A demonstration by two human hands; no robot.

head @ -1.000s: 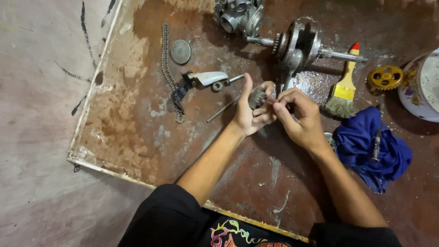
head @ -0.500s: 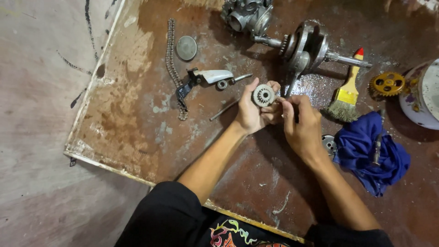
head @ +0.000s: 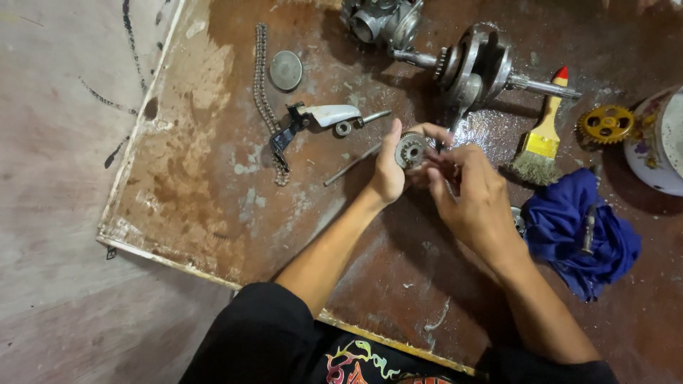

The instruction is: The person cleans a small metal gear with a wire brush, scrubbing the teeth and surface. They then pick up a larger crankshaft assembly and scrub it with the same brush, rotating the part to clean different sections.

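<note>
My left hand [head: 392, 171] pinches a small grey toothed gear [head: 410, 150] between thumb and fingers, face up, above a stained brown board [head: 213, 185]. Close against it from the right, my right hand [head: 469, 192] has its fingertips at the gear's right edge; whether they hold a small part there is hidden. Just beyond the hands lies a metal crankshaft [head: 473, 67].
On the board lie a chain [head: 265, 99], a round metal disc [head: 285, 70], a white lever with a black bracket [head: 320, 119], a thin rod [head: 350, 165], a carburettor [head: 380, 21], a yellow brush [head: 537, 142], a gold gear [head: 605, 124], a blue rag [head: 576, 227] and a patterned bowl [head: 658, 142].
The gear has been turned in my left hand, first side-on, then face up. My right hand has shifted up and left, closing over the gear's right side.
</note>
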